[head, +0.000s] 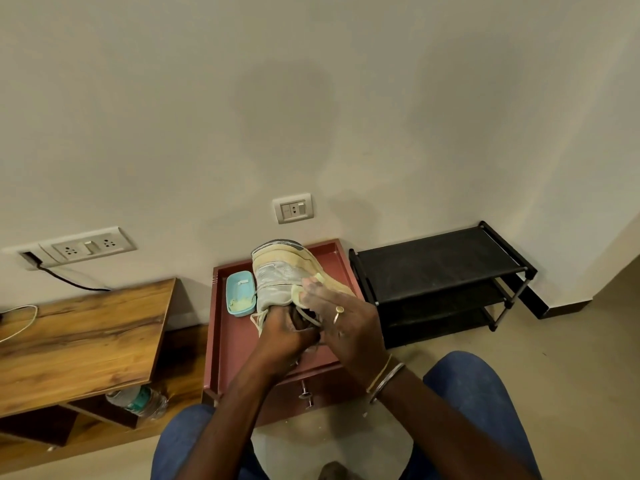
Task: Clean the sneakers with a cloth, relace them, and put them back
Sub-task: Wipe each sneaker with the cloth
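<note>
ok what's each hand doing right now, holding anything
Left hand: closed on the sneaker at its opening, steadying it.
Right hand: fingers pressing a yellow cloth against the sneaker's side.

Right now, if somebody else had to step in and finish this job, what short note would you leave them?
Left hand: gripping the worn beige-and-grey sneaker at its opening, near the loose laces.
Right hand: pressing a pale yellow cloth against the sneaker's side.
The sneaker is held over the dark red tray-topped drawer unit, beside a light blue oval dish.
The black three-tier shoe rack on the right shows no shoes.
Done: cannot tell how much is wiped.
Left: finish wiping, relace, put back. The second sneaker is not in view.
</note>
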